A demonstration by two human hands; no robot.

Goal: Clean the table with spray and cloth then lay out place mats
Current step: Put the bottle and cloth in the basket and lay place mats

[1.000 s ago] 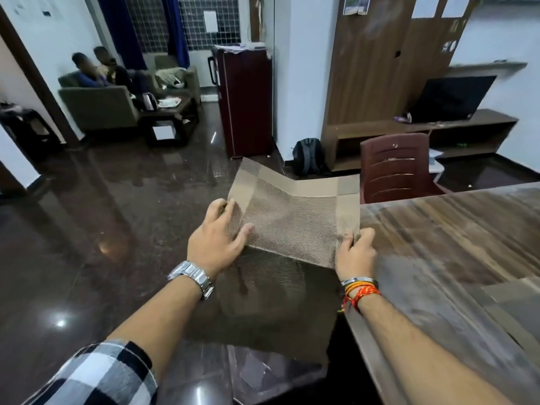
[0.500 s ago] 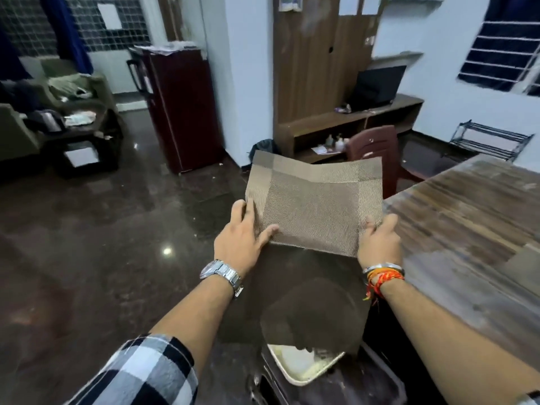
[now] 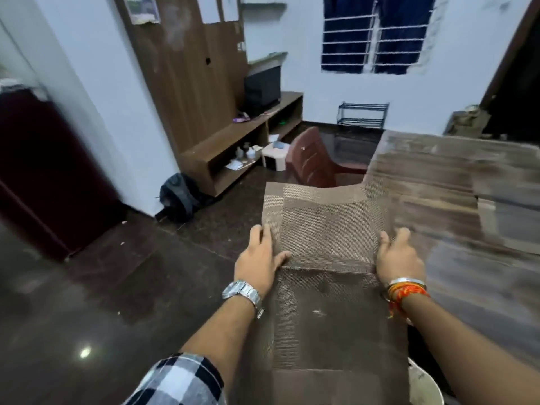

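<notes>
I hold a brown woven place mat [image 3: 327, 226] up in front of me, just left of the wooden table [image 3: 455, 182]. My left hand [image 3: 258, 260] grips its left edge, thumb on top. My right hand [image 3: 399, 257] grips the right edge. The mat's far right corner reaches over the table's near left edge. Below my hands hangs a darker stretch of the same weave [image 3: 327, 323]; whether it is a second mat or the first one folded, I cannot tell. Another mat [image 3: 508, 220] lies on the table at the right. No spray or cloth is in view.
A maroon plastic chair [image 3: 315, 159] stands at the table's far left corner. A wooden TV unit [image 3: 233, 147] with a screen lines the wall, a dark bag [image 3: 178, 197] beside it. A maroon fridge [image 3: 38, 171] is at the left. A white tub [image 3: 423, 387] sits low right.
My view has swung right toward the table and window. Both hands carried the place mat rightward, and its far corner now overlaps the table edge.
</notes>
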